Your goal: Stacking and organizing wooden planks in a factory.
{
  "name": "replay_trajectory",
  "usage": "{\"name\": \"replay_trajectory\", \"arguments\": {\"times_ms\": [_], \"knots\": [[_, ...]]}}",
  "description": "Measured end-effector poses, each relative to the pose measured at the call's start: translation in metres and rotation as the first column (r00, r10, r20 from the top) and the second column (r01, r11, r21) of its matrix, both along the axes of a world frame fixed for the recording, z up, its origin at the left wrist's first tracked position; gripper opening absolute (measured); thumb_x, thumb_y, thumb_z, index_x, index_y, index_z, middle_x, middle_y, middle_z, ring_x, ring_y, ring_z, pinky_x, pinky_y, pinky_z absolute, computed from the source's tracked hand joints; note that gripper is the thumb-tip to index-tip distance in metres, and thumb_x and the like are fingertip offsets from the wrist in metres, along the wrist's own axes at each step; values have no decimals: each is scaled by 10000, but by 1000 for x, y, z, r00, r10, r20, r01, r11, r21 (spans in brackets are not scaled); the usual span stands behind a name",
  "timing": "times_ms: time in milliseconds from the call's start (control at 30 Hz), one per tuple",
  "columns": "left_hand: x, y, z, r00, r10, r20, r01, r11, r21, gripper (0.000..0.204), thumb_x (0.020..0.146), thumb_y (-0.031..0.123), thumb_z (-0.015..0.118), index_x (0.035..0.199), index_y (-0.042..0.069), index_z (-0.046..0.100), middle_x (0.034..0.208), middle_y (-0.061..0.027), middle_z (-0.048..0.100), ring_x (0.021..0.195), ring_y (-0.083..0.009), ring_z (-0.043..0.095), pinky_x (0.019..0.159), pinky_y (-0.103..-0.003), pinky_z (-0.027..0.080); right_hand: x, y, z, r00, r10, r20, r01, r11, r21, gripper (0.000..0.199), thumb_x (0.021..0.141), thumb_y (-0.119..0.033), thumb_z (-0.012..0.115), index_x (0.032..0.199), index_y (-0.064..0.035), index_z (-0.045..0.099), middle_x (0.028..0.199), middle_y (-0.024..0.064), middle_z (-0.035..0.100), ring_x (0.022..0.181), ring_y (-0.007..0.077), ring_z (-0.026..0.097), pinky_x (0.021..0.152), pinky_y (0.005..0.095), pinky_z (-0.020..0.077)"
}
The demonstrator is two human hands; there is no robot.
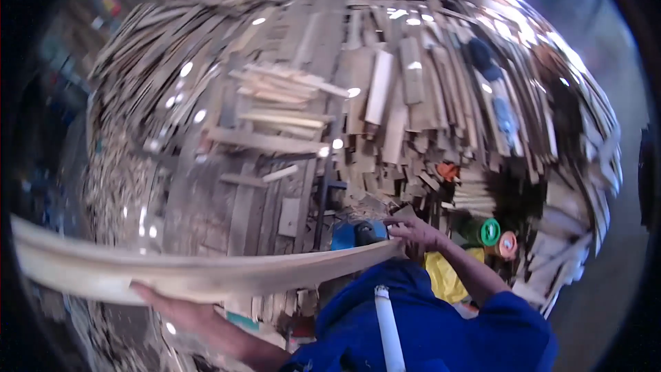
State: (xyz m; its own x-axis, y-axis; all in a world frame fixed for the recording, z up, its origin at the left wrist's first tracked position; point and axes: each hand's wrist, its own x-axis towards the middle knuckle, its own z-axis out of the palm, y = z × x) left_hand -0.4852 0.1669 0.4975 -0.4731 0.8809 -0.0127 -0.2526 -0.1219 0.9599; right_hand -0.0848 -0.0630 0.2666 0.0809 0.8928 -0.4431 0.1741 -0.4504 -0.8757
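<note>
Before the blue shirt [441, 317], a long pale wooden board [213, 277] stretches sideways, the left hand [177, 310] gripping its lower edge, fingers mostly hidden, the right hand [418, 232] holding its right end with half-curled fingers

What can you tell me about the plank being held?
The plank is long and pale, apparently bare wood, shaded in lengthwise bands. It stretches from the view's far left to near the blue shirt, looking curved, though the lens bends edges. The left hand grips its near edge; the right hand is at its right end, its exact grip unclear.
</note>
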Motion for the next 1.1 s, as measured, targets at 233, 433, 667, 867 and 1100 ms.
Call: {"name": "replay_trajectory", "arguments": {"times_ms": [233, 433, 667, 867, 1100], "knots": [[31, -2, 52, 846, 129, -518, 66, 937, 343, 663, 1028, 365, 463, 1549, 42, 212, 1522, -219, 332, 1322, -315, 445, 1091, -464, 408, -8, 8, -18, 416, -341, -843, 477, 871, -117, 787, 979, -640, 368, 1407, 12, 474, 1400, 246, 517, 1321, 349, 487, 1132, 453, 351], [54, -21, 81, 999, 12, -42, 11, 855, 518, 733, 968, 481, 539, 1499, 35, 301, 1470, -228, 407, 1261, -355, 485, 1062, -498, 415, -28, 7, -23, 245, -325, -913, 545, 825, -147, 797, 952, -675, 390, 1398, -23, 493, 1358, 233, 556, 1282, 336, 520, 1120, 491, 354], [58, 5, 60, 884, -452, 119, 348, 807, 478, 832, 872, 489, 678, 1474, 8, 364, 1426, -260, 463, 1300, -400, 479, 1097, -531, 370, -68, -15, -23, 319, -677, -663, 703, 639, -314, 454, 1012, -426, 499, 1140, -28, 675, 867, 42, 671, 809, 134, 613, 781, 271, 465], [140, 58, -29, 665, -179, -725, 570, 749, 339, 744, 1005, 534, 447, 1518, 27, 261, 1418, -266, 415, 1241, -373, 478, 1061, -512, 437, 7, -69, 36, 902, -400, 165, 374, 912, 169, 460, 962, -459, 582, 1123, -42, 689, 898, 106, 701, 798, 161, 637, 722, 326, 503], [339, 100, -134, 514, -730, 450, 852, 497, -168, 703, 945, 520, 585, 1450, 64, 409, 1339, -88, 575, 1152, -274, 600, 1013, -434, 492, 22, -126, 35, 790, -479, 382, 562, 815, -140, 551, 801, -588, 724, 950, -58, 700, 733, 133, 651, 654, 225, 620, 602, 367, 480]]}}
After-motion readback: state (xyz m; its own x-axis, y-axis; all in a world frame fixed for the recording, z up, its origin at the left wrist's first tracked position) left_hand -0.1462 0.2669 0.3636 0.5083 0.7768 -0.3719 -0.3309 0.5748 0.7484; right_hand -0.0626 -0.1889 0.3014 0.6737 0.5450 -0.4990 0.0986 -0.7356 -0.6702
